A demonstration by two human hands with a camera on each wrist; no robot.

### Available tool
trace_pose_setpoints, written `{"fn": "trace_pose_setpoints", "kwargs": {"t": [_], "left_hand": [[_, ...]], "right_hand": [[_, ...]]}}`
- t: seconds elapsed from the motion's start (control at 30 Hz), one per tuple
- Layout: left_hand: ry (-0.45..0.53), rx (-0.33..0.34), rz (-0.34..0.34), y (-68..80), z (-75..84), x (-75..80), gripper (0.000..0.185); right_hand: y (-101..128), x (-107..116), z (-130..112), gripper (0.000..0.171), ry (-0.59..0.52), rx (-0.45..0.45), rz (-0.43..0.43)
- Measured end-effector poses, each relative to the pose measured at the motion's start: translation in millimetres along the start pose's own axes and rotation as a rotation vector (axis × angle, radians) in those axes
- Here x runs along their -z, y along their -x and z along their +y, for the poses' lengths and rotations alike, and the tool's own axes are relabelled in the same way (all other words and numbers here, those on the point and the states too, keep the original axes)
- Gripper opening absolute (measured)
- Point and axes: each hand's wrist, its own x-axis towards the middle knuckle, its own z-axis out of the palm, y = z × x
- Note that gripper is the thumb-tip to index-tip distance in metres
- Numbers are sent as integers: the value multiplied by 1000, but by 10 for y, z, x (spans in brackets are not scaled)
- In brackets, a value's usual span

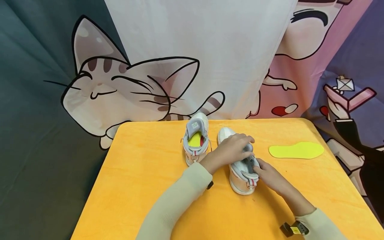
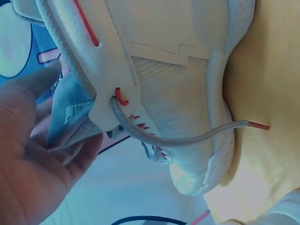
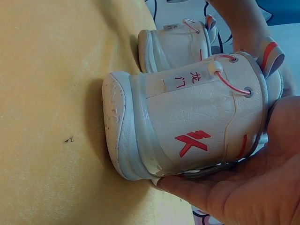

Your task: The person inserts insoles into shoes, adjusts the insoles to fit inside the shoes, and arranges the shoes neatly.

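Note:
A white sneaker with red accents stands on the table, its heel toward me. My left hand reaches over it from the left and holds the sneaker's grey-blue tongue between thumb and fingers. My right hand grips the sneaker at the right side near the heel, thumb at the collar and fingers along the outer wall. A loose grey lace with a red tip hangs across the sneaker's side. On the right lies a flat yellow insole.
The matching sneaker stands to the left, with yellow showing inside it. Both are on a yellow-orange table. A cloth backdrop with cartoon figures hangs behind the far edge.

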Motion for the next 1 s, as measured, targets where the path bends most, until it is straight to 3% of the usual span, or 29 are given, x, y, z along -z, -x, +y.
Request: {"fn": "trace_pose_setpoints", "kwargs": {"t": [0.13, 0.33, 0.6, 0.83, 1.0], "left_hand": [[-50, -77, -8, -70, 7, -30, 26], [-53, -89, 36, -166, -99, -104, 21], [24, 41, 127, -214, -267, -111, 21], [11, 150, 109, -292, -336, -166, 22], [43, 169, 103, -295, -322, -161, 21]], "right_hand": [[-1, 3, 1, 49, 9, 7, 2], [11, -20, -8, 48, 10, 11, 8], [28, -34, -34, 41, -5, 11, 17], [36, -30, -45, 46, 0, 15, 16], [32, -18, -39, 45, 8, 9, 22]]}}
